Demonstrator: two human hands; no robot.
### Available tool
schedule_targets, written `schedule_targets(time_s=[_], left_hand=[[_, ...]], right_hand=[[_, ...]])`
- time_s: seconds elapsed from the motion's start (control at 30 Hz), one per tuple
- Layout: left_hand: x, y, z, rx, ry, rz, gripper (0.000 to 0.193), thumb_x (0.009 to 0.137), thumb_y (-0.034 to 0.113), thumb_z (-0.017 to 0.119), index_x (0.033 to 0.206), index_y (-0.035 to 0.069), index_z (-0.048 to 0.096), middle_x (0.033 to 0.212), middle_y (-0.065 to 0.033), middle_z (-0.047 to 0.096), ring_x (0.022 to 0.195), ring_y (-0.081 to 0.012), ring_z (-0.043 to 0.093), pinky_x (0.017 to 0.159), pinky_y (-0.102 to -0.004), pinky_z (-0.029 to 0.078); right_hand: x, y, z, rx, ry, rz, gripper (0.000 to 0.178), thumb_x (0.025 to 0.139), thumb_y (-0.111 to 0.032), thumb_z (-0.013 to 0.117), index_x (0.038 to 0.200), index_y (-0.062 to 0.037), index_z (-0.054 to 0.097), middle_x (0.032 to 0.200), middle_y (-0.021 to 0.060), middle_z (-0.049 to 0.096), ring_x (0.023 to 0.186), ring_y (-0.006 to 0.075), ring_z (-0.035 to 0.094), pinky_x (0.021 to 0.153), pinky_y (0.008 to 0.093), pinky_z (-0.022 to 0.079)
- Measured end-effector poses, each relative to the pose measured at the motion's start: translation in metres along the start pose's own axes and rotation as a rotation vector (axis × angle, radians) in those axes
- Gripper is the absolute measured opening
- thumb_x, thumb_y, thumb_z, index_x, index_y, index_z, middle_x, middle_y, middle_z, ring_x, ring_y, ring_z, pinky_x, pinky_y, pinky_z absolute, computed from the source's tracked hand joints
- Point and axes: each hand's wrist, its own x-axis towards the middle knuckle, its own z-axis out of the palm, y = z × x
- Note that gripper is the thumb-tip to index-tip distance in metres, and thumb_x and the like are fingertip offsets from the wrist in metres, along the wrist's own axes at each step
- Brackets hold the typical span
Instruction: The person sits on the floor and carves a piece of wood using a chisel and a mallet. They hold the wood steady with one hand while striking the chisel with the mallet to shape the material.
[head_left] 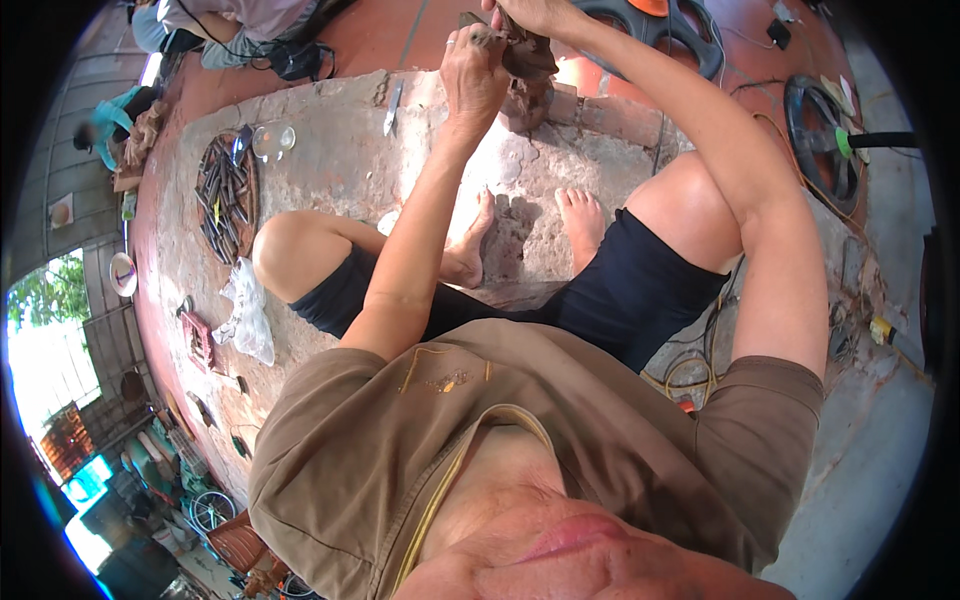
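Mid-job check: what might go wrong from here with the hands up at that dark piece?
1. The left hand and right hand are at the dark brown piece; if it slipped, it might land near the bare feet.

2. A slim pointed tool lies uncovered left of the left hand; a careless reach that way could nick it.

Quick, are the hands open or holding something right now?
Left hand: curled closed beside the dark brown piece; can't tell what's inside.
Right hand: cut off by the top edge; can't tell.
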Motion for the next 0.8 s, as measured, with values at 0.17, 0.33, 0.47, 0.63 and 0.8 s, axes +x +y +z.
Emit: schedule_targets(time_s=[0.17, 0.33, 0.47, 0.63, 0.8], left_hand=[[0.002, -0.015, -0.007, -0.387, -0.087, -0.52, 0.011, 0.087, 0.008, 0.071, 0.089, -0.002, 0.067, 0.085, -0.0031, 0.07, 0.075, -0.0092, 0.059, 0.068, -0.0281, 0.048], [-0.003, -0.01, 0.013, -0.504, 0.117, -0.423, 0.01, 0.086, 0.006, 0.071, 0.089, 0.0, 0.064, 0.079, -0.0066, 0.066, 0.073, -0.0152, 0.059, 0.068, -0.0293, 0.047], [-0.01, -0.021, 0.0, -0.075, 0.037, -0.121, 0.014, 0.079, 0.005, 0.074, 0.084, 0.002, 0.061, 0.077, -0.0153, 0.063, 0.074, -0.0335, 0.062, 0.067, -0.0435, 0.048], [-0.005, -0.01, 0.004, -0.277, 0.05, -0.294, 0.013, 0.079, 0.007, 0.073, 0.085, 0.002, 0.063, 0.077, -0.0125, 0.062, 0.074, -0.0322, 0.06, 0.068, -0.044, 0.046], [-0.007, 0.002, 0.012, -0.108, 0.177, -0.098, 0.009, 0.081, 0.005, 0.07, 0.083, 0.002, 0.062, 0.076, -0.0118, 0.06, 0.074, -0.0342, 0.057, 0.067, -0.0445, 0.045]], right_hand=[[-0.005, -0.015, -0.005, 0.02, 0.005, 0.117, 0.034, 0.1, -0.019, 0.034, 0.084, -0.0009, 0.058, 0.075, 0.0144, 0.064, 0.071, 0.0233, 0.068, 0.064, 0.0355, 0.053], [-0.002, -0.014, 0.0, -0.054, 0.026, 0.011, 0.035, 0.101, -0.019, 0.034, 0.084, -0.0004, 0.059, 0.076, 0.0137, 0.065, 0.07, 0.0232, 0.068, 0.063, 0.0351, 0.052], [-0.006, -0.022, -0.001, 0.055, 0.061, 0.135, 0.033, 0.099, -0.016, 0.036, 0.084, -0.0001, 0.06, 0.076, 0.0138, 0.064, 0.07, 0.0246, 0.067, 0.066, 0.035, 0.052], [0.0, 0.009, 0.0, -0.118, 0.051, -0.158, 0.033, 0.099, -0.017, 0.035, 0.084, 0.0001, 0.06, 0.076, 0.0147, 0.066, 0.072, 0.025, 0.068, 0.066, 0.0359, 0.053], [-0.002, -0.003, 0.001, -0.002, 0.016, -0.037, 0.033, 0.099, -0.016, 0.034, 0.085, -0.0001, 0.06, 0.075, 0.0148, 0.065, 0.071, 0.0251, 0.067, 0.065, 0.036, 0.053]])
